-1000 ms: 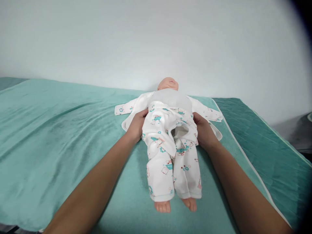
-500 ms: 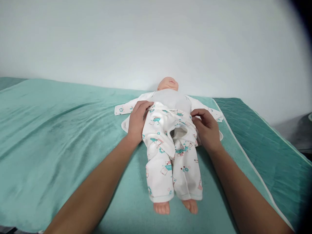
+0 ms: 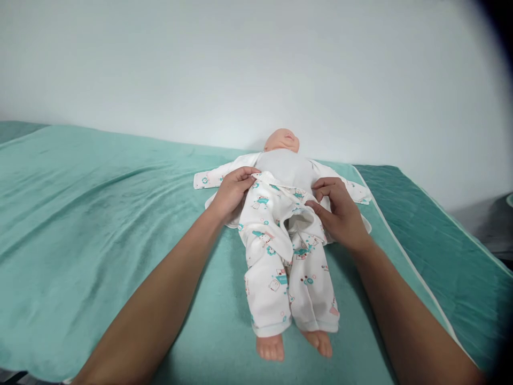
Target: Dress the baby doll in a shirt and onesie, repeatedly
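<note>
A baby doll (image 3: 286, 166) lies on its back, head away from me and bare feet toward me. It wears printed white trousers (image 3: 266, 251) with an opening at the crotch, and a white printed jacket (image 3: 222, 174) spread out under its arms. My left hand (image 3: 234, 193) pinches the trousers' waistband at the doll's left-hand side in the picture, lifting its edge slightly. On the other side, my right hand (image 3: 339, 211) rests at the hip, thumb against the trousers and fingers curved but apart from the thumb.
Beneath the doll is a light green blanket (image 3: 112, 224) with soft creases. A darker green quilted cover (image 3: 433, 240) shows at the right. Behind rises a plain pale wall (image 3: 224, 69). Something dark and blurred (image 3: 497, 224) stands at the right edge.
My left hand has closed on the waistband and raised its edge a little. My right thumb has spread away from the fingers onto the trousers. The view has shifted slightly.
</note>
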`<action>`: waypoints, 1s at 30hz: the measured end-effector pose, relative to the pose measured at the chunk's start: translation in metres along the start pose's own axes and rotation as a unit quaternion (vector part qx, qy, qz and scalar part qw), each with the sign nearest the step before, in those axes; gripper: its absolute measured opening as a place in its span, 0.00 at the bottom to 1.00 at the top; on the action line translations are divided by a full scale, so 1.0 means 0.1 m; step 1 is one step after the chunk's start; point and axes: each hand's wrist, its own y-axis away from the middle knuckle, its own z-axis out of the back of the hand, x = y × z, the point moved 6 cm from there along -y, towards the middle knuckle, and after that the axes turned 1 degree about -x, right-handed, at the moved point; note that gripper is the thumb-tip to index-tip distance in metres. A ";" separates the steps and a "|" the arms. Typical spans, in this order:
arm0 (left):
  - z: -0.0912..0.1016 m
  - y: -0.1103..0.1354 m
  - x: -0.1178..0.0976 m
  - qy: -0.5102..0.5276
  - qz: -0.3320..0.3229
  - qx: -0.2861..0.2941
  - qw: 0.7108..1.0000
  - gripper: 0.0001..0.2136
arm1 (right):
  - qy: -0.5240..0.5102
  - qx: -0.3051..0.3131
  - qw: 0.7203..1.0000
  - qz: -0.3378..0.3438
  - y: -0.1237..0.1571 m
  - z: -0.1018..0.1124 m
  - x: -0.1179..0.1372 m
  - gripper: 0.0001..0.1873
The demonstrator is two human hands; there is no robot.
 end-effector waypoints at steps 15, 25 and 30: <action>0.07 -0.14 0.18 0.058 0.073 -0.060 0.994 0.12 | -0.194 -0.028 0.950 -0.244 -0.50 -0.25 -0.62 0.17; 0.37 -0.17 0.10 -0.153 -0.008 -0.168 0.974 0.11 | -0.255 -0.087 0.900 -0.343 -0.28 -0.20 -0.86 0.17; 0.29 -0.14 0.11 -0.296 -0.019 -0.033 0.954 0.05 | -0.224 0.031 0.920 -0.321 -0.14 -0.14 -0.82 0.11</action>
